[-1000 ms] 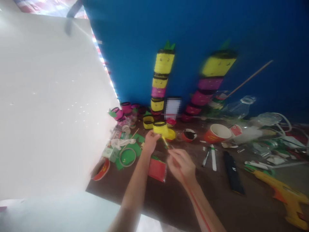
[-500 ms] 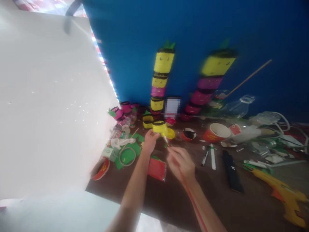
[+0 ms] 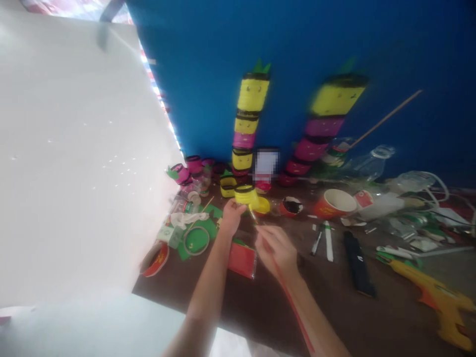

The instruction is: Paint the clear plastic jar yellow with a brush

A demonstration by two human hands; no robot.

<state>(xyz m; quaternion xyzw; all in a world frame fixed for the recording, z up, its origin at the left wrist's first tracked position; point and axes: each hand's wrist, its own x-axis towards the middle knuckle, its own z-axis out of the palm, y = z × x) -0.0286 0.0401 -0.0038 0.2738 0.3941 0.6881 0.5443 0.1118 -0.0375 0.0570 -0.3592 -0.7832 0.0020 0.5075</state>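
My left hand (image 3: pixel 232 217) grips the lower side of a small yellow ring-shaped cup (image 3: pixel 244 195) with a dark rim. Held between the fingers of my right hand (image 3: pixel 277 248) is a long red-handled paintbrush (image 3: pixel 293 302). Its bristle tip is at the lower right side of the yellow cup, and the handle runs back along my forearm. Just behind the tip sits a shallow container of yellow paint (image 3: pixel 263 205). Another yellow ring (image 3: pixel 228 186) with a black edge stands behind my left hand.
Two yellow-and-pink stacks (image 3: pixel 251 94) (image 3: pixel 325 124) rise against the blue wall. A paper cup (image 3: pixel 336 203), black case (image 3: pixel 358 263) and yellow glue gun (image 3: pixel 435 292) lie right. Tape roll (image 3: pixel 196 241), green sheet (image 3: pixel 210 223) and red packet (image 3: pixel 241 260) lie left and centre.
My right hand and the brush have shifted slightly left, and the brush tip sits a little lower on the cup's side. My left hand still holds the yellow cup in nearly the same place.
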